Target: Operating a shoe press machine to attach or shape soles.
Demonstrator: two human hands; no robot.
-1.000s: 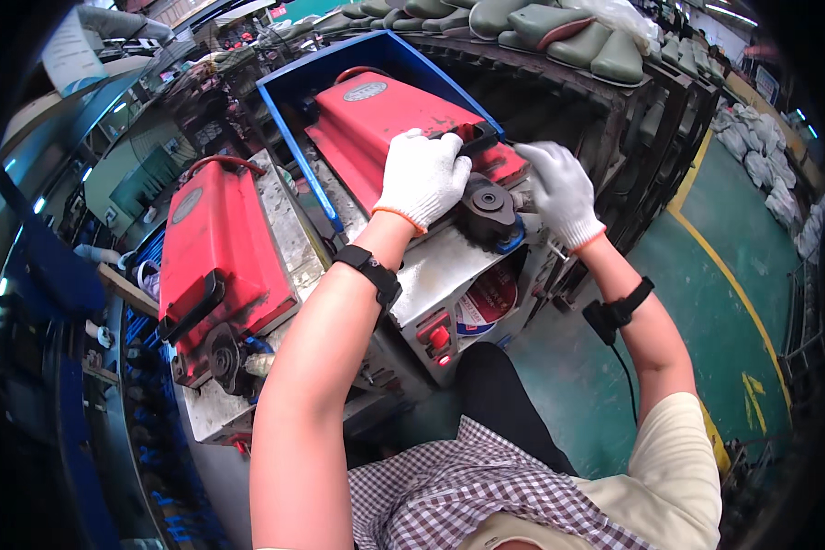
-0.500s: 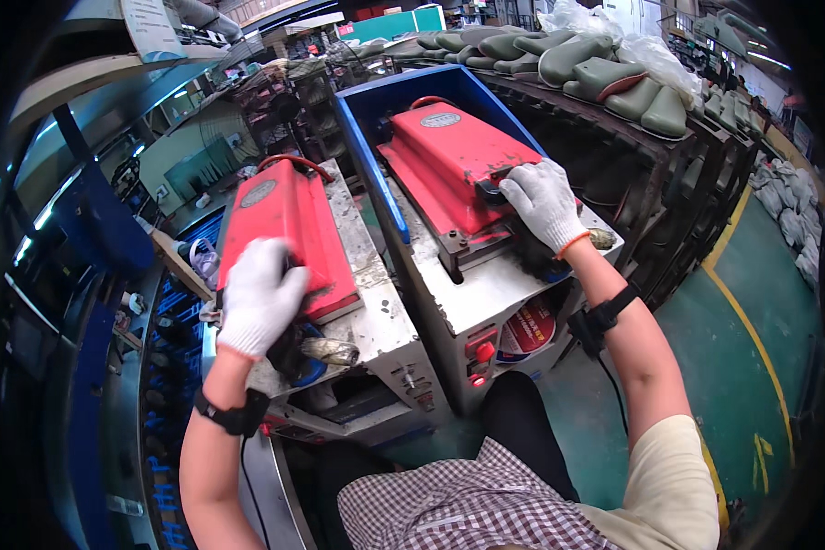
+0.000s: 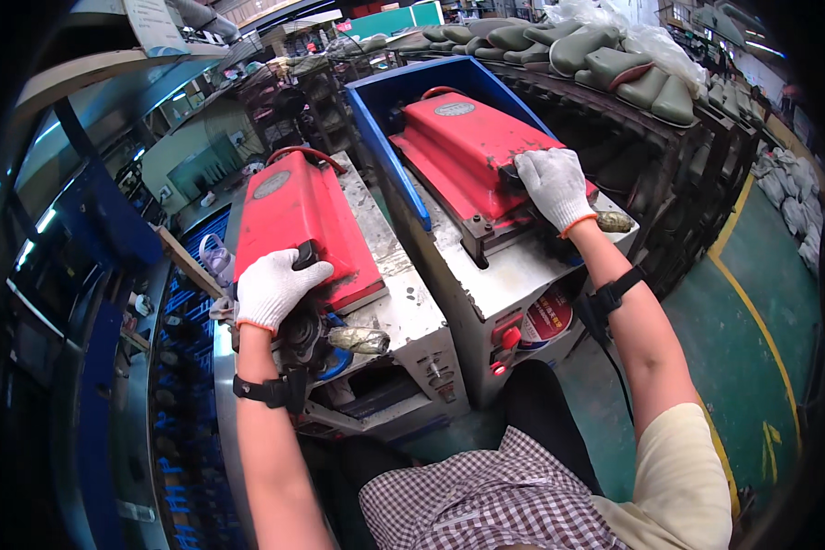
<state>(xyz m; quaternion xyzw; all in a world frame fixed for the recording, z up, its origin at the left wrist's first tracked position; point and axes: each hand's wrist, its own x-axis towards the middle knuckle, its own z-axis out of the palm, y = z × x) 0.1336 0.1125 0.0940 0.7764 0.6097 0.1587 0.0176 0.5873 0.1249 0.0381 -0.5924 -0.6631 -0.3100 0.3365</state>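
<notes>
Two long red machine covers lie side by side before me. On the left red cover [image 3: 293, 206], my left hand [image 3: 278, 291] in a white knitted glove is closed around a black handle [image 3: 306, 254] at the near end. My right hand [image 3: 556, 188], gloved the same way, grips the black handle [image 3: 510, 176] at the near end of the right red cover [image 3: 467, 151]. Both covers rest low on their machines. Below each hand sticks out a taped lever: the left lever [image 3: 358, 340] and the right lever [image 3: 615, 222]. My palms hide parts of both handles.
A blue hood [image 3: 362, 128] surrounds the right cover's far end. Red switches [image 3: 506, 336] sit on the right machine's front. Green clogs [image 3: 614, 69] pile on a dark rack at the far right. Blue racking [image 3: 179, 440] stands left; a yellow line [image 3: 752, 312] marks the green floor.
The view has shifted slightly, moving both machines rightward in the picture. My left hand, blurred before, is now steady at its handle, its forearm farther right. My right hand keeps its grip.
</notes>
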